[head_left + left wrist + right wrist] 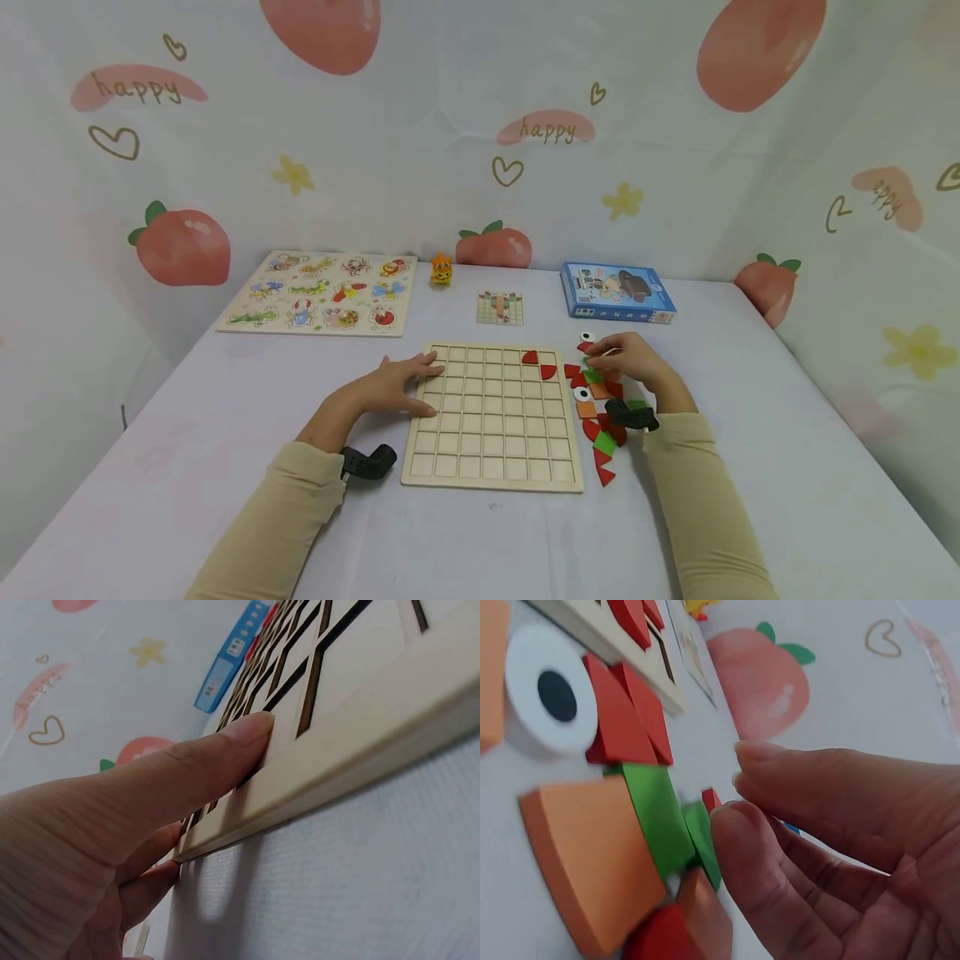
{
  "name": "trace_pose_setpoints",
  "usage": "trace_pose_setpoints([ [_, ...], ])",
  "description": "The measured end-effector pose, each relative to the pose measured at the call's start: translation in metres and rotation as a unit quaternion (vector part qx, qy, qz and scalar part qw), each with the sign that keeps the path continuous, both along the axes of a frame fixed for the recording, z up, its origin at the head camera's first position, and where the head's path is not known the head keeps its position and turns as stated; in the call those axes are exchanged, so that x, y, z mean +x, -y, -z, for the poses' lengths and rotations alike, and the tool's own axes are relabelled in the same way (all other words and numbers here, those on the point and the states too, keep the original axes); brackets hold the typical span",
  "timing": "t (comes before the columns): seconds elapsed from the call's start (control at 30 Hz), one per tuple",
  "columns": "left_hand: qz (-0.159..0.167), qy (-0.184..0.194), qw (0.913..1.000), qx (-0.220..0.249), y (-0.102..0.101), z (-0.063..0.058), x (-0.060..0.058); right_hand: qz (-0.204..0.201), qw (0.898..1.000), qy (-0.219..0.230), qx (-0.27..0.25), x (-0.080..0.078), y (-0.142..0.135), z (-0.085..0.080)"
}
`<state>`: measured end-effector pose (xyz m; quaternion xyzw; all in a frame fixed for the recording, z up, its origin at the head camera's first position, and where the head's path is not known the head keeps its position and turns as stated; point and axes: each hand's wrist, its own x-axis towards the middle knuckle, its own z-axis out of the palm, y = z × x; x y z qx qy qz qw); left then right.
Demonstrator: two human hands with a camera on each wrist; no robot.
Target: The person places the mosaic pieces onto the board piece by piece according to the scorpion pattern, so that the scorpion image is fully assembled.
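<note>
A wooden grid board [491, 417] lies flat on the table, with two red quarter-round pieces [548, 372] in cells near its top right corner. My left hand [390, 386] rests on the board's left edge, fingers spread. In the left wrist view the thumb [232, 742] lies on the rim and other fingertips touch the edge. To the board's right, my right hand [628, 357] hovers over loose pieces, nothing visible between thumb and fingertips. Beneath it are an orange square piece [592, 862], green pieces [656, 817], red pieces [619, 712] and a white eye piece [551, 690].
An insect puzzle board [322, 293] lies at the back left. A small orange-yellow toy figure [441, 270], a pattern card [500, 308] and a blue box [618, 292] stand or lie along the back. Behind them hangs a peach-printed cloth [435, 192].
</note>
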<state>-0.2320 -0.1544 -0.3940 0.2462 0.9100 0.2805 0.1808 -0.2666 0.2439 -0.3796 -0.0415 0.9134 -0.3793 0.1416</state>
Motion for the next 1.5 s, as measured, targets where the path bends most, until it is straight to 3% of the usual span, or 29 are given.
trace_pose_setpoints([
  [0.2, -0.003, 0.001, 1.0000, 0.001, -0.001, -0.002, -0.001, -0.007, 1.000, -0.001, -0.005, -0.002, -0.006, 0.002],
  [0.57, -0.002, 0.004, 1.0000, -0.001, 0.000, 0.000, 0.000, 0.039, 0.999, 0.008, 0.010, -0.005, -0.005, 0.010],
  [1.1, -0.003, -0.006, 1.0000, 0.002, 0.000, 0.002, 0.001, 0.012, 1.000, -0.002, 0.024, -0.004, -0.004, 0.009],
  [1.5, -0.001, -0.005, 1.0000, -0.002, 0.000, 0.001, 0.000, 0.031, 1.000, 0.002, 0.004, -0.003, -0.003, 0.009],
])
